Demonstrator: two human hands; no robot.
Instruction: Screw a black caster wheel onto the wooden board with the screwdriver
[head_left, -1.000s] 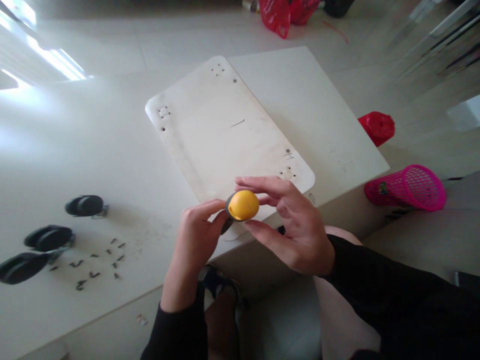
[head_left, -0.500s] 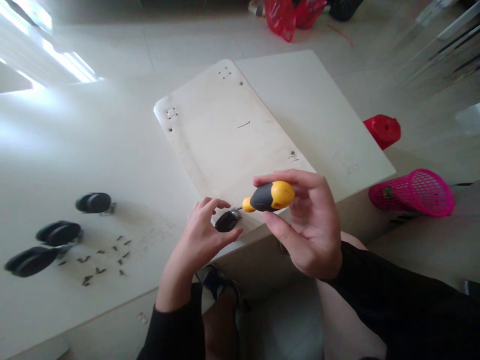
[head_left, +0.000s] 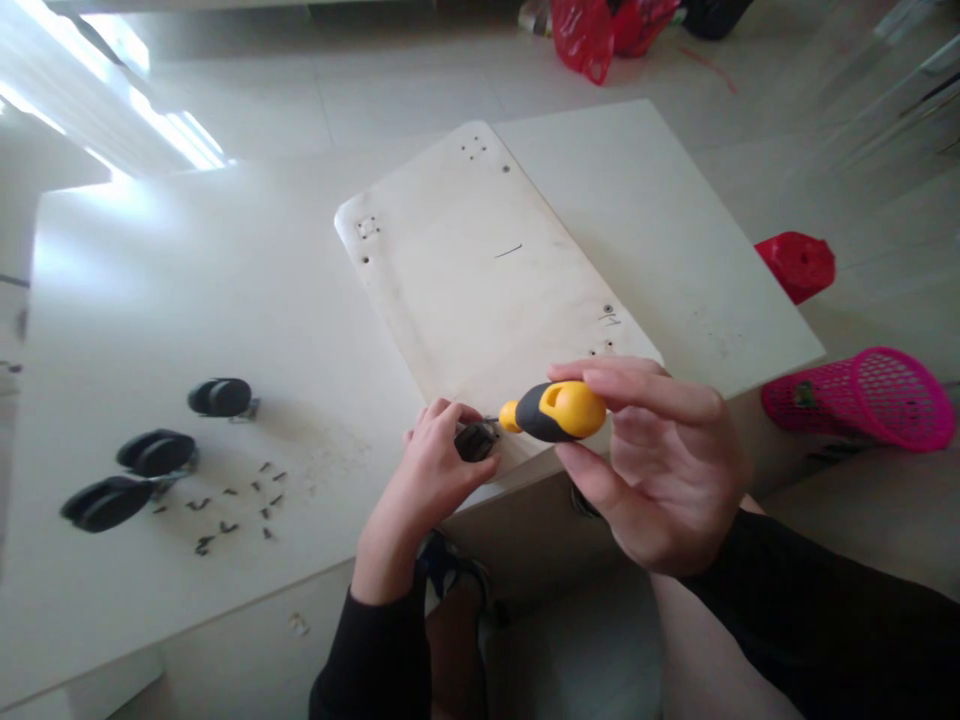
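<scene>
1 screwdriver (head_left: 551, 413) in R hand (head_left: 671, 460), shaft twd caster (head_left: 473, 443) in grip of L hand (head_left: 433, 466)

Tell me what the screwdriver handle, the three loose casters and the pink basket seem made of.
Screwdriver handle: probably plastic, smooth and yellow, with dark, duller sections that may be rubber.
Loose casters: likely black plastic wheels, satin-looking, with silvery brackets suggesting metal.
Pink basket: likely moulded plastic, smooth-looking, its thin wall pierced in an even lattice.

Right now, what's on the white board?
Near corner of the board: black caster, left hand on it, screwdriver in right hand. Surface under the caster is covered.
</scene>
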